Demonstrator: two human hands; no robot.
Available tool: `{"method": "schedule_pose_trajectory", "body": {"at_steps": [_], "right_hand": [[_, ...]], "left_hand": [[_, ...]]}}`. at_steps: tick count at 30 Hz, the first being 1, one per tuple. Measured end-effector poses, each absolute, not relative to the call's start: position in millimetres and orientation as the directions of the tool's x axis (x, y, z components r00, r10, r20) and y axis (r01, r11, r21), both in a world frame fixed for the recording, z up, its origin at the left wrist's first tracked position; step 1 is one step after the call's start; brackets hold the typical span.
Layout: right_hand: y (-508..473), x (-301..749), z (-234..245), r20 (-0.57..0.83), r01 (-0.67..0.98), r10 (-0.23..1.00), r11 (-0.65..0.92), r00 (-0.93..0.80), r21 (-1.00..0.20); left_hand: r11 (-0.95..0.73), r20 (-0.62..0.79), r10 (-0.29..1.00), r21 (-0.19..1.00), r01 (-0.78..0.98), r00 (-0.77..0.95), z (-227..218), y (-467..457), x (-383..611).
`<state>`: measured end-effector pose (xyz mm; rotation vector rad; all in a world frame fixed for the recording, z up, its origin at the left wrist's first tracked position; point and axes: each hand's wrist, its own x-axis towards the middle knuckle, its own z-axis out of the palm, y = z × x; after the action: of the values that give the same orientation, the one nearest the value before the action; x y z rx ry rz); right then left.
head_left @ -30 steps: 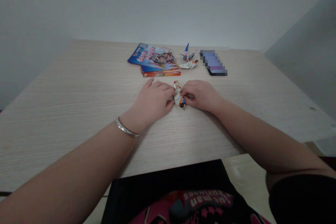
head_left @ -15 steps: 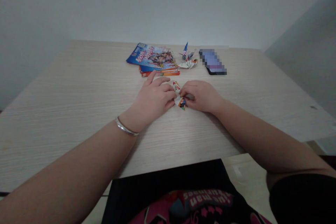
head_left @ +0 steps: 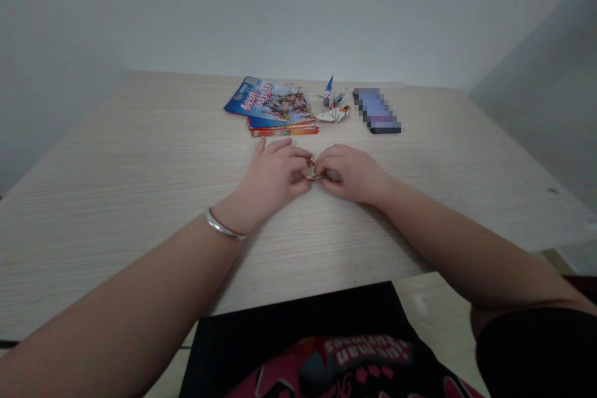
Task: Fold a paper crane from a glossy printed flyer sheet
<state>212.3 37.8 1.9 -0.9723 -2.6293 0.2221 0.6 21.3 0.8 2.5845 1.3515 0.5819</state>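
Observation:
My left hand (head_left: 273, 179) and my right hand (head_left: 351, 171) meet at the middle of the light wooden table (head_left: 140, 161). Between their fingertips is a small folded piece of colourful paper (head_left: 312, 171), pinched from both sides; only a thin edge of it shows. My left index finger sticks out; the other fingers are curled. A silver bangle (head_left: 222, 228) sits on my left wrist.
Behind my hands lies a stack of colourful printed sheets (head_left: 275, 109). To its right stands a finished folded paper crane (head_left: 334, 107), and further right a dark phone (head_left: 377, 111). A grey wall runs behind the table; the table's near edge is at my lap.
The folded paper stood up visibly between my hands before; now it is pressed nearly flat and mostly hidden by my fingertips. My hands have closed in on each other slightly.

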Motion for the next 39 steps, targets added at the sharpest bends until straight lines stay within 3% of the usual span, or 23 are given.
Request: {"method": "schedule_pose_trajectory", "body": {"at_steps": [3,8,13,16,19,24,30,39], "right_hand": [[39.3,212.4,-3.2,0.252,0.614,0.681,0.73,-0.688,-0.3],[41.1,214.9,-5.0,0.256,0.624,0.702,0.71,-0.665,-0.326],[43.4,214.2,-4.0,0.249,0.644,0.731,0.68,-0.635,-0.351],[43.1,211.5,-2.2,0.213,0.667,0.793,0.6,-0.571,-0.442],[42.9,208.0,-1.6,0.195,0.667,0.842,0.522,-0.503,-0.531],[43.9,203.0,-5.3,0.206,0.665,0.876,0.467,-0.435,-0.582],[43.4,200.4,-11.2,0.17,0.554,0.913,0.365,-0.372,-0.748],[42.4,195.2,-11.7,0.131,0.553,0.935,0.303,-0.328,-0.776]], "left_hand": [[-0.508,0.182,0.859,0.418,0.753,0.478,0.8,21.8,-0.8],[-0.518,0.128,0.844,0.442,0.732,0.52,3.3,22.1,-5.5],[-0.574,0.228,0.814,0.453,0.682,0.533,-3.8,27.7,-9.0],[-0.578,0.305,0.816,0.466,0.67,0.491,-6.7,30.5,-7.9],[-0.542,0.279,0.838,0.517,0.662,0.469,-6.4,30.7,-6.1],[-0.516,0.247,0.853,0.533,0.67,0.46,-4.1,30.3,-4.3],[-0.486,0.218,0.868,0.553,0.676,0.446,-4.6,34.3,-2.9],[-0.457,0.213,0.884,0.578,0.676,0.415,-9.2,36.9,-2.4]]}}
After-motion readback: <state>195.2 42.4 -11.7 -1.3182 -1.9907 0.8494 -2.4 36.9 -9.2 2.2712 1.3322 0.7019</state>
